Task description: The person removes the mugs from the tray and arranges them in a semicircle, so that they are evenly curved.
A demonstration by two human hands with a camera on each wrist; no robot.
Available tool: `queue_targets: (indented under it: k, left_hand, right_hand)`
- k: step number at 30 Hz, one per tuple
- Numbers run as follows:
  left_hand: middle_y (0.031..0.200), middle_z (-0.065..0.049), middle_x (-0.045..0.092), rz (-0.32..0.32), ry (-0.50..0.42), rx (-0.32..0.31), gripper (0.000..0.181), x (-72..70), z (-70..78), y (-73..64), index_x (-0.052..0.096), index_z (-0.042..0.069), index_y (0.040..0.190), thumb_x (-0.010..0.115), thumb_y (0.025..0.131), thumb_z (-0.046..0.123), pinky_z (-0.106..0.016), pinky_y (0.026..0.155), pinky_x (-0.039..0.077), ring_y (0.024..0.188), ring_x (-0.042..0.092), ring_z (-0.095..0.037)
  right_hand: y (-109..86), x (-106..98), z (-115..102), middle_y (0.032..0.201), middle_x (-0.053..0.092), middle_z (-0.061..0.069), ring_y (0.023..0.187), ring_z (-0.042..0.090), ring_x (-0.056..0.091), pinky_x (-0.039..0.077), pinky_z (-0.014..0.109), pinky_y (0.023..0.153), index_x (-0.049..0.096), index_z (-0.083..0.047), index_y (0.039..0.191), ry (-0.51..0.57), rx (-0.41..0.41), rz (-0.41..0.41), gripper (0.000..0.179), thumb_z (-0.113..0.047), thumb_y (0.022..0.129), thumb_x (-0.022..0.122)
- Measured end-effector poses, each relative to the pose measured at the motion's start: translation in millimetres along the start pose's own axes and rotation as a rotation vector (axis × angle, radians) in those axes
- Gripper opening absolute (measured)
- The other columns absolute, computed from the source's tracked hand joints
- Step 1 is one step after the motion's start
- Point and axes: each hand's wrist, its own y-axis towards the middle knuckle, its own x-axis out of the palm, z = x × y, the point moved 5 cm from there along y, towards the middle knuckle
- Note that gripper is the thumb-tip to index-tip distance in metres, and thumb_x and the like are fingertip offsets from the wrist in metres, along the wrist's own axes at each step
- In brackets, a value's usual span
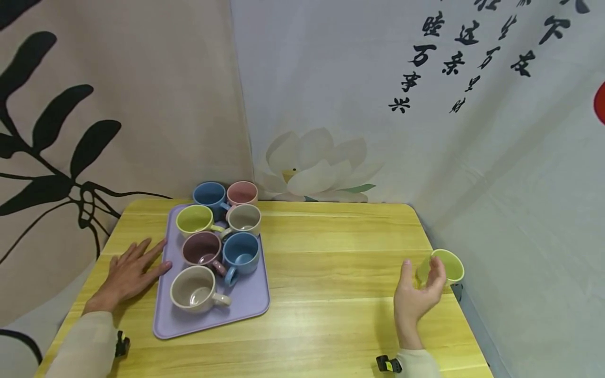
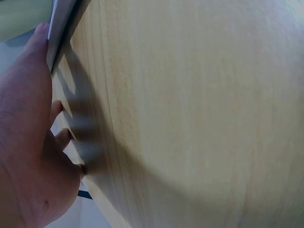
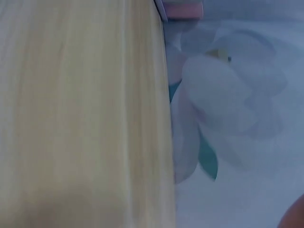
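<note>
My left hand [image 1: 129,275] lies with fingers spread on the table, its thumb and fingertips at the left rim of a lilac tray [image 1: 241,307]. The left wrist view shows the same hand [image 2: 33,118] against the tray's edge [image 2: 59,28]. On the tray stand several mugs, among them a large beige mug [image 1: 194,289], a purple mug [image 1: 200,249] and a blue mug [image 1: 242,254]. At the table's right edge, my right hand [image 1: 418,299] is raised, thumb and fingers apart. Its fingers overlap a yellow-green mug [image 1: 451,268] in the head view.
Further back on the tray are another yellow-green mug [image 1: 194,219], a light grey mug [image 1: 244,218], a second blue mug [image 1: 209,194] and a pink mug [image 1: 242,193]. The wooden table [image 1: 331,273] meets a printed cloth backdrop [image 1: 321,105] at its far edge.
</note>
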Motion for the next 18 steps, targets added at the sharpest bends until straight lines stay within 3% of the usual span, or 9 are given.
queue_targets:
  k: [4,9,15,18]
  left_hand:
    - [0.183,-0.040,0.015,0.003,-0.009,0.004,0.087,0.6,0.2,-0.4,0.020,0.026,0.182,0.052,0.113,0.067,-0.099,0.120,0.003,0.165,0.008,-0.074]
    - [0.183,-0.040,0.015,0.000,-0.013,0.006,0.085,-0.2,1.9,-1.5,0.022,0.026,0.182,0.053,0.113,0.066,-0.098,0.121,0.003,0.165,0.009,-0.075]
    - [0.183,-0.039,0.016,0.005,-0.006,0.010,0.085,-1.3,0.7,0.1,0.022,0.025,0.182,0.053,0.114,0.065,-0.098,0.121,0.004,0.165,0.010,-0.075]
    - [0.183,-0.039,0.016,0.006,-0.003,0.010,0.085,-1.9,0.2,0.3,0.022,0.025,0.182,0.053,0.114,0.065,-0.098,0.120,0.005,0.165,0.010,-0.075]
  right_hand:
    - [-18.5,25,-12,0.149,0.064,0.008,0.144,0.015,0.056,0.041,0.023,0.130,0.055,0.005,0.156,0.007,-0.055,-0.209,0.062,0.006,0.098,0.078]
    - [-47.7,55,-16,0.157,0.056,0.026,0.148,0.019,0.055,0.040,0.020,0.131,0.047,0.001,0.162,0.037,-0.058,-0.461,0.068,0.006,0.101,0.076]
    - [-86.6,83,-15,0.162,0.055,0.017,0.152,0.018,0.053,0.040,0.022,0.133,0.044,-0.007,0.166,0.030,-0.008,-0.688,0.074,0.001,0.101,0.079]
    - [-107.6,94,-16,0.161,0.058,0.013,0.152,0.024,0.055,0.044,0.028,0.133,0.046,-0.010,0.166,0.006,0.000,-0.785,0.074,-0.003,0.101,0.081]
